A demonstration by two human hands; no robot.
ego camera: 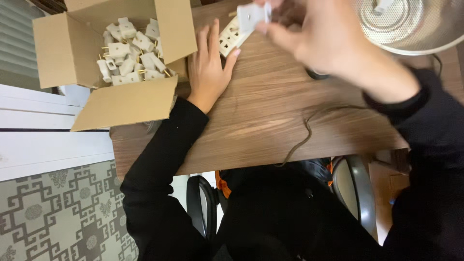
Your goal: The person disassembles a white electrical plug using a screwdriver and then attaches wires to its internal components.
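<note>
Closest in, black sleeves (159, 193) and the arms of a chair (203, 205) sit below the wooden table (270, 116). A thin cord (304, 133) trails across the tabletop. Left hand (209, 63) lies flat, fingers spread, its fingertips touching a white power strip (231, 38) resting on the table. Right hand (319, 38), blurred, is raised above the strip, pinching a white plug (252, 15) between its fingertips. Left of the hands, an open cardboard box (121, 96) holds a heap of similar white plugs (130, 50) with brass prongs. Farthest right, a metal fan guard (411, 24) overhangs the table.
</note>
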